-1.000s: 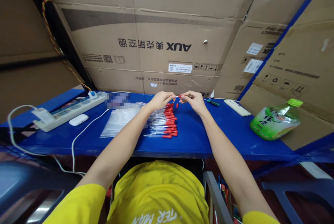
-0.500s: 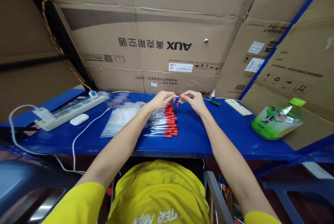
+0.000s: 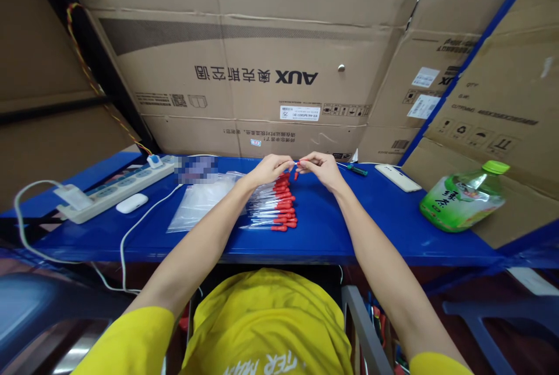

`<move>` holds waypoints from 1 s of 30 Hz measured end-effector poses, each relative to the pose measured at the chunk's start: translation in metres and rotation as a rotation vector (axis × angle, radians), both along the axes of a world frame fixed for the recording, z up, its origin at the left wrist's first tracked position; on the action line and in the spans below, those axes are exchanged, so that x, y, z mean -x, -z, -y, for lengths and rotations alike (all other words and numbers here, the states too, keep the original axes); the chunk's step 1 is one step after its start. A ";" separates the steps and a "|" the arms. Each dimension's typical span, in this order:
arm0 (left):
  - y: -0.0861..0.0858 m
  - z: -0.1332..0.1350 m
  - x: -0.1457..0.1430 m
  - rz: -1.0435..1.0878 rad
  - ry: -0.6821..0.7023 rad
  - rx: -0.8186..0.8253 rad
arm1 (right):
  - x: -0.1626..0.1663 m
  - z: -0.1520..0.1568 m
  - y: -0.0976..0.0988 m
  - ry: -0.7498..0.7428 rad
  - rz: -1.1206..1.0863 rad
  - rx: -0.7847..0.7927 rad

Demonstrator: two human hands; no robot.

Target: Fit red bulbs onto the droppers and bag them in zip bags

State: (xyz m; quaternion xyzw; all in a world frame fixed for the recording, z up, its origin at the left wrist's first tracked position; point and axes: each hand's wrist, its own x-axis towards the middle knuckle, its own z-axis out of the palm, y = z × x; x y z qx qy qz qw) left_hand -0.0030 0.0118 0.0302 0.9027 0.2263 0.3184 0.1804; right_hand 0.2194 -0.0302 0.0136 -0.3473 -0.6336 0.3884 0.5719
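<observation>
My left hand (image 3: 271, 168) and my right hand (image 3: 320, 167) meet above the back of the blue table (image 3: 332, 229), fingertips pinched together. Between them is a thin clear dropper with a small red bulb (image 3: 299, 163), the left hand on the tube end and the right on the red end. Just below the hands lies a row of several clear droppers with red bulbs (image 3: 279, 205), bulbs pointing right. A loose red bulb (image 3: 296, 175) lies beside the row.
Clear plastic bags (image 3: 201, 203) lie left of the droppers. A white power strip (image 3: 116, 187), a white mouse-like case (image 3: 131, 202) and cables sit far left. Right are a green screwdriver (image 3: 357, 170), a white phone (image 3: 397, 177) and a lying green bottle (image 3: 463, 197). Cardboard boxes wall the back.
</observation>
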 end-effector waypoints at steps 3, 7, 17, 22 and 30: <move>0.000 0.001 -0.002 0.042 -0.029 -0.022 | 0.000 -0.002 0.000 0.016 -0.023 -0.021; 0.002 -0.001 -0.001 0.038 -0.144 -0.082 | -0.003 -0.003 -0.002 0.034 0.007 -0.035; 0.005 -0.010 0.005 -0.039 -0.066 -0.065 | -0.008 -0.004 0.000 0.056 0.055 -0.044; 0.002 -0.008 0.005 -0.017 -0.059 -0.075 | -0.004 -0.004 0.001 0.044 0.024 -0.036; -0.004 0.000 0.004 -0.028 -0.074 -0.091 | 0.001 0.000 0.000 0.029 -0.034 -0.003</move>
